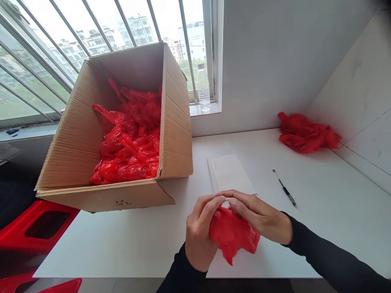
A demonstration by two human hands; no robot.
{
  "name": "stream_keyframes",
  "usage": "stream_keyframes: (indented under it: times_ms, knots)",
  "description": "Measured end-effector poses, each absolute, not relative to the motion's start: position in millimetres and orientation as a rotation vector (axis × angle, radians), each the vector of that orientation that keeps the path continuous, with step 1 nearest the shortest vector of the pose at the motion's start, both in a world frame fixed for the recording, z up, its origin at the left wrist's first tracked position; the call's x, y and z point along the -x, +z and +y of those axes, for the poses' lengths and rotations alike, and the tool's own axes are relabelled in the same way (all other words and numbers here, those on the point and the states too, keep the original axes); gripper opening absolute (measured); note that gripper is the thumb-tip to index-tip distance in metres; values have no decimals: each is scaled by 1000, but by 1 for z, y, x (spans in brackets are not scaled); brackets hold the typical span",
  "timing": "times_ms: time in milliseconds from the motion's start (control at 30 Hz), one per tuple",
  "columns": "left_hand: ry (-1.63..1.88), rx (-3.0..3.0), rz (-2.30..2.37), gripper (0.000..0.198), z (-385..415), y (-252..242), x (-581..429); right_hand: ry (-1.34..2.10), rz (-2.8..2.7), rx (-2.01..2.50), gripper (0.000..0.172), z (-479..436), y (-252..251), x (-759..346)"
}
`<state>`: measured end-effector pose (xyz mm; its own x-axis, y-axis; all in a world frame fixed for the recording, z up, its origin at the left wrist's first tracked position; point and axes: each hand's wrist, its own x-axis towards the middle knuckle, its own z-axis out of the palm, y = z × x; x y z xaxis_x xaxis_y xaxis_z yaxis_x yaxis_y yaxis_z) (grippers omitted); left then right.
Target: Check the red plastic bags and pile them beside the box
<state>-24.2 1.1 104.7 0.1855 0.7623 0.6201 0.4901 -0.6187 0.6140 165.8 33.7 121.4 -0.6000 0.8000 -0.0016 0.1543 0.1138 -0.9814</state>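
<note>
A red plastic bag (pixel 233 234) hangs crumpled between my two hands above the front of the white table. My left hand (pixel 201 232) is closed on the bag's left side, thumb and fingers bent at its top. From the right, my right hand (pixel 259 213) meets it there, with fingers closed at the bag's upper edge. A thin pale edge shows between the fingertips; I cannot make out what it is. Just beyond my hands lies a white paper pad (pixel 230 175). Whether the bag contains anything is hidden.
A large open cardboard box (pixel 175 130) with several red plastic bags (pixel 131 138) stands at the left. A pen (pixel 284 188) lies right of the pad. More red bags (pixel 307 133) are heaped in the back corner. A bottle (pixel 203 87) stands on the sill; a red stool (pixel 18 228) is lower left.
</note>
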Motion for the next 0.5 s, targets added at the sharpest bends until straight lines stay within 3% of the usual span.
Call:
stream_keyframes:
  times_ms: [133,267,367,500]
  knots:
    - [1295,-2293,1215,52,3,102,24,1571,-1825,797,32,38,120,-162]
    - [947,-2525,1245,65,-7,96,39,1160,-1935,1044,24,36,126,-177]
    - [852,-2585,1337,63,-27,70,62,1010,-1907,1324,29,31,113,-202]
    - [723,-2575,1488,64,-48,39,77,1091,-1770,1497,40,22,85,-225]
